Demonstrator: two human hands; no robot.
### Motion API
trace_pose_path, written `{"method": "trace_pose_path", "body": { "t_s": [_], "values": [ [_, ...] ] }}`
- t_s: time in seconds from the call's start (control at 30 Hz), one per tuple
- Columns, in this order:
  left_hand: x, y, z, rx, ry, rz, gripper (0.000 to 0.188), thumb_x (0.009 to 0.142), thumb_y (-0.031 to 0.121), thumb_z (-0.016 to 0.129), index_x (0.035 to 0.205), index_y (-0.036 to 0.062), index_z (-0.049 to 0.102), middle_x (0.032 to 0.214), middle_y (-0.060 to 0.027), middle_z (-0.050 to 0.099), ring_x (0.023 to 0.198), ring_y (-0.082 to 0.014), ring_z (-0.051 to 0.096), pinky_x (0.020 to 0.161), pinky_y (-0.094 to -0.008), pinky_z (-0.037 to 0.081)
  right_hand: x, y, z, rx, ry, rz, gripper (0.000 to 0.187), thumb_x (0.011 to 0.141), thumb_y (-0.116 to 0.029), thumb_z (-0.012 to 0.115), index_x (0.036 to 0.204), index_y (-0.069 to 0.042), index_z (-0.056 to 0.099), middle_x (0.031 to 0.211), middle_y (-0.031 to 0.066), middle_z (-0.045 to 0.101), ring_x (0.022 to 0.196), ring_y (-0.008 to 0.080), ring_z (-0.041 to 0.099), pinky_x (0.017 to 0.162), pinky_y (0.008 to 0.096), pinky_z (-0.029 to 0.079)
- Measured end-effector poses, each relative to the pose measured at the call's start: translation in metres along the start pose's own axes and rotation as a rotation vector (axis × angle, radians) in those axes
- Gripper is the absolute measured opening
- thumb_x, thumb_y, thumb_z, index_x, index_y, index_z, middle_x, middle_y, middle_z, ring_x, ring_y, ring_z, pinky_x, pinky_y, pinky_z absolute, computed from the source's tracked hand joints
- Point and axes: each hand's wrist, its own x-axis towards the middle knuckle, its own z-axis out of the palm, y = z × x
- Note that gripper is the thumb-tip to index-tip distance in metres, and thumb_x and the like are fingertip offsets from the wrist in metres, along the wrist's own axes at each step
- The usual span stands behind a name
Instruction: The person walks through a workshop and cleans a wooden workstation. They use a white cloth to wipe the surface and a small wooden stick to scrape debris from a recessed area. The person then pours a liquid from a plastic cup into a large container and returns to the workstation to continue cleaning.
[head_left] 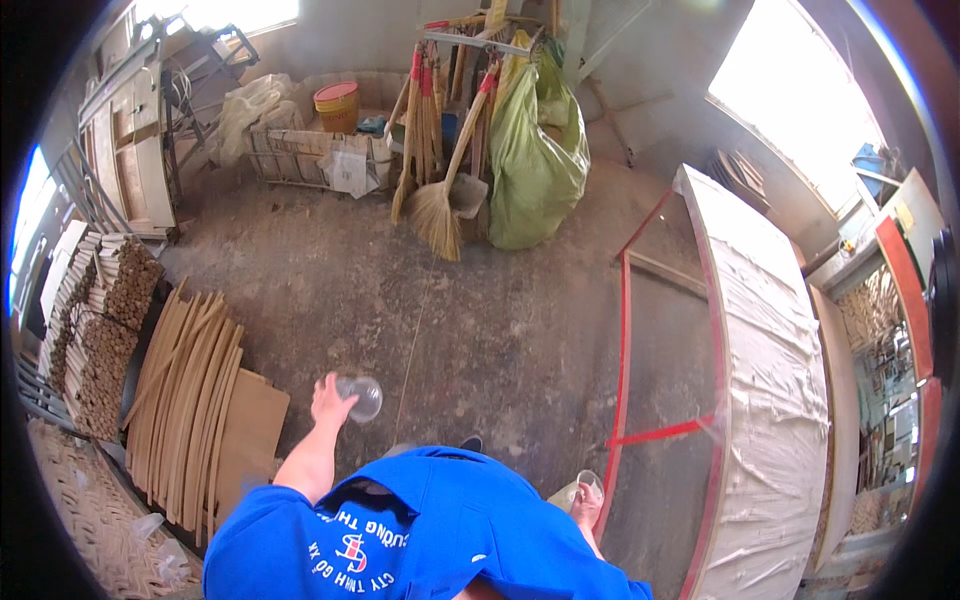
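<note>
Gripping a clear round cup (366,402), the left hand (331,401) stretches forward over the floor (500,340), with its fingers curled against the near side of the cup, so that the cup sits just to the right of those fingers. Lower and well to the right of it, the right hand (584,508) is closed on a clear container (592,481), whose contents are too small to make out. Between the two hands spreads the front of a blue shirt (470,530). Just to the right of the right hand runs a red-edged frame (622,370), and farther right stands a long surface under a wrinkled white cover (765,380). To the left of the left hand lie a brown board (250,428) and a stack of curved wooden strips (180,390); farther left, round rods (105,345) are piled with their ends showing. Well beyond both hands, a straw broom (437,222) leans beside a bulging green sack (535,165), and a yellow bucket (338,113) with a reddish lid (335,91) stands farther off to the left of them.
</note>
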Motion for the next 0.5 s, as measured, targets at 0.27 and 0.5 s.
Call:
{"method": "trace_pose_path", "body": {
  "t_s": [0.27, 0.5],
  "values": [
    [0.059, 0.042, 0.018, 0.033, -0.108, -0.470, 0.072, 0.062, 0.034, 0.075, 0.120, 0.0174, 0.036, 0.117, -0.0157, 0.043, 0.106, -0.0345, 0.049, 0.085, -0.0438, 0.044, 0.290, -0.141, -0.031, 0.123, 0.129, -0.389, 0.024, 0.078, -0.008, 0.056, 0.101, -0.009, 0.061, 0.100, 0.0121, 0.061, 0.101, 0.0310, 0.052, 0.090, 0.0384, 0.039],
    [0.227, 0.135, 0.027, -0.055, -0.067, -0.583, 0.074, 0.063, 0.031, 0.075, 0.123, 0.0163, 0.034, 0.117, -0.0190, 0.042, 0.107, -0.0370, 0.048, 0.088, -0.0448, 0.042, 0.491, -0.265, -0.029, 0.114, 0.249, -0.520, 0.021, 0.079, -0.009, 0.054, 0.099, -0.006, 0.061, 0.099, 0.0130, 0.062, 0.096, 0.0309, 0.055, 0.088, 0.0388, 0.040]
  ]
}}
